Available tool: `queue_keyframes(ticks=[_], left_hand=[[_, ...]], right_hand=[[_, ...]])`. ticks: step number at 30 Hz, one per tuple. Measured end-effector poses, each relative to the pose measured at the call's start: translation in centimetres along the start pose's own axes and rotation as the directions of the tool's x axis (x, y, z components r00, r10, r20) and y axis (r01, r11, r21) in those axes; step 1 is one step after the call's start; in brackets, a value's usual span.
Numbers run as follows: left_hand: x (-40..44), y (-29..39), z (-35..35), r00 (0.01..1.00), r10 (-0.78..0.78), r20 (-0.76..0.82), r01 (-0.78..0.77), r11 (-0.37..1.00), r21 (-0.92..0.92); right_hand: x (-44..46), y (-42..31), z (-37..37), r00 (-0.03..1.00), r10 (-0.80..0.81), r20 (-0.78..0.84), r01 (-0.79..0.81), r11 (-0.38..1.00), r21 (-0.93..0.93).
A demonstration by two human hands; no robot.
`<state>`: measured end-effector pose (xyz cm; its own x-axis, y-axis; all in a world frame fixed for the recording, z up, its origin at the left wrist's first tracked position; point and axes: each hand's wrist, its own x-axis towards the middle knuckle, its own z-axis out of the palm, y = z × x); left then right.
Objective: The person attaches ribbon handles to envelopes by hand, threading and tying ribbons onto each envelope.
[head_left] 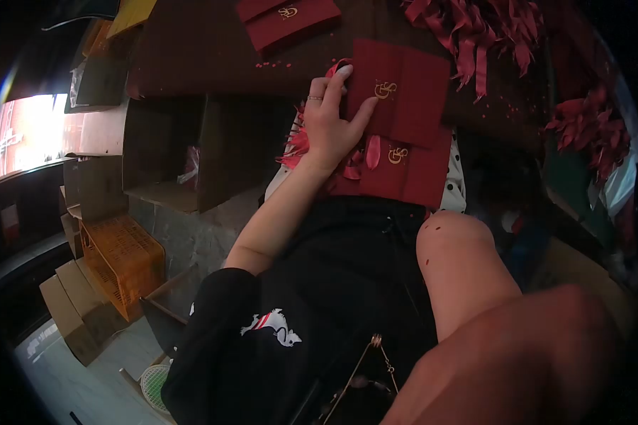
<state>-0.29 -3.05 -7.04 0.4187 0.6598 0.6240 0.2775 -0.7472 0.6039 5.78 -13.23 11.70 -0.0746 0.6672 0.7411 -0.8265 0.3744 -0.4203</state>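
Observation:
My left hand [331, 119], with a ring on one finger, is at the left edge of a flat dark-red gift bag [418, 92] with a gold monogram. Its thumb lies over the front of the bag, and the curled fingers are by a red ribbon loop at the edge. A second red bag [422, 173] with the same monogram lies lower, partly covered by the first. Pink-red ribbon [373, 152] shows beside it. My bent right arm [468, 269] rises close to the camera; a blurred skin-toned shape fills the lower right, and the fingers of my right hand cannot be made out.
Another red bag [290, 21] lies on the dark-covered table [191, 60]. Ribbon bundles [475, 35] hang at the back right, with more ribbons [592, 131] farther right. An open cardboard box [163, 152], an orange crate [124, 258] and cartons [81, 312] stand on the left.

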Motion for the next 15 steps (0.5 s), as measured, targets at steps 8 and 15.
queue_keyframes(ticks=[8, 15], left_hand=[[0.06, -0.01, -0.04, 1.000, -0.013, 0.006, 0.013, 1.000, -0.003], [0.14, 0.13, -0.08, 1.000, -0.015, 0.005, 0.015, 1.000, 0.022]], right_hand=[[-0.17, 0.32, 0.02, 1.000, 0.014, 0.014, -0.015, 0.999, 0.052], [-0.14, 0.52, 0.03, 0.999, 0.022, 0.034, -0.025, 0.995, 0.093]])
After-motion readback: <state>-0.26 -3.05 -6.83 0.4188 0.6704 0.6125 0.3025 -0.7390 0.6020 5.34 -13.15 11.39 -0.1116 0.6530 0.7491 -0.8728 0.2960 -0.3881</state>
